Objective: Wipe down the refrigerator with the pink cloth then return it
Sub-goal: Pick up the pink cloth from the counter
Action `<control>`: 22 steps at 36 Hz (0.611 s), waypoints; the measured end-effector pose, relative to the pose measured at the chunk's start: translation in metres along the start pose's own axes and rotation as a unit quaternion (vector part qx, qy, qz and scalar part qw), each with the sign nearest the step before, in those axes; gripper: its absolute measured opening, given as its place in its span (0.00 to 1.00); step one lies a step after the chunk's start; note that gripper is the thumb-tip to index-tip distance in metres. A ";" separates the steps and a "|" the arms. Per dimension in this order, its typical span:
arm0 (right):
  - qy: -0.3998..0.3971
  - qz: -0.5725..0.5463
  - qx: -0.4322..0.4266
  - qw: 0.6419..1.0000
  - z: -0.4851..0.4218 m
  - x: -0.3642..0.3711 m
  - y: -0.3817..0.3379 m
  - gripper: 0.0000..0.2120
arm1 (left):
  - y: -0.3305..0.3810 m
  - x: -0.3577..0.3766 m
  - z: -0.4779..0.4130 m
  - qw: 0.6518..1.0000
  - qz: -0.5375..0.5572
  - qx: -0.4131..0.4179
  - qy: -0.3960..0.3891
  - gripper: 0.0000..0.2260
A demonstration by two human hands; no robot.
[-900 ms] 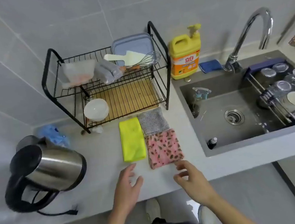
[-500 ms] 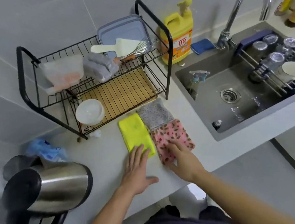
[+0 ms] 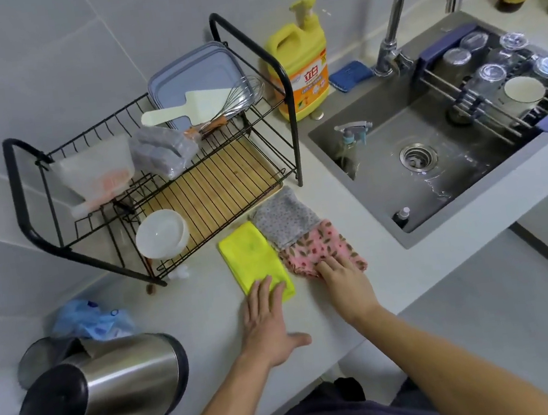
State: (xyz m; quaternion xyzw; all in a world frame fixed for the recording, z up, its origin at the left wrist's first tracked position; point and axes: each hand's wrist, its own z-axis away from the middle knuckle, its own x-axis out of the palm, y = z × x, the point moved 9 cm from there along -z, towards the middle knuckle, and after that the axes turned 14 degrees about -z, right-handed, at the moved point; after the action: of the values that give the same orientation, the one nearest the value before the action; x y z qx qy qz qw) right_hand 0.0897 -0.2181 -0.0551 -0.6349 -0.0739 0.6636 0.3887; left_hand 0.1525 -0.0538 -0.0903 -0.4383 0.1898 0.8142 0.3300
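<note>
The pink cloth (image 3: 318, 245), patterned with dark leaves, lies on the pale countertop (image 3: 210, 318) near its front edge. My right hand (image 3: 346, 284) rests on the cloth's near edge, fingers curled into the bunched fabric. Beside it on the left is a yellow cloth (image 3: 251, 258); my left hand (image 3: 267, 322) lies flat with fingers spread, its fingertips on the yellow cloth's near end. A grey patterned cloth (image 3: 282, 218) sits just behind the pink one. No refrigerator is in view.
A black wire dish rack (image 3: 158, 173) with a white bowl (image 3: 162, 233) stands behind the cloths. A steel kettle (image 3: 114, 382) sits at the near left, a blue bag (image 3: 86, 321) behind it. The sink (image 3: 431, 153), faucet and yellow detergent bottle (image 3: 303, 65) are to the right.
Both hands moved forward from the counter edge onto the cloths: the left onto the yellow one, the right onto the pink one, whose near edge now bunches under the fingers. The view shifted.
</note>
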 end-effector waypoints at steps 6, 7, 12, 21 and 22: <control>0.012 -0.228 0.143 0.963 0.005 -0.032 0.036 0.04 | 0.007 -0.010 -0.005 0.999 0.038 -0.034 -0.002 0.43; 0.024 -0.269 0.159 0.949 0.011 -0.040 0.043 0.06 | 0.007 -0.014 -0.006 0.998 0.050 -0.048 0.007 0.38; 0.112 -0.381 0.203 0.895 0.053 -0.099 0.080 0.12 | 0.014 -0.042 -0.009 0.986 0.099 -0.116 0.072 0.19; 0.248 -0.484 0.277 0.792 0.135 -0.196 0.177 0.08 | 0.159 -0.097 -0.014 0.908 0.412 -0.026 0.075 0.10; 0.265 -0.495 0.281 0.779 0.148 -0.207 0.190 0.08 | 0.181 -0.103 -0.014 0.902 0.425 -0.014 0.068 0.10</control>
State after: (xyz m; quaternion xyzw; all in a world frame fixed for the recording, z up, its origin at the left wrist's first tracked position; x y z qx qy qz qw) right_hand -0.1458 -0.4169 0.0220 -0.5241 -0.0821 0.1773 0.8289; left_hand 0.0745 -0.2292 -0.0079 -0.3752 0.3686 0.8478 -0.0680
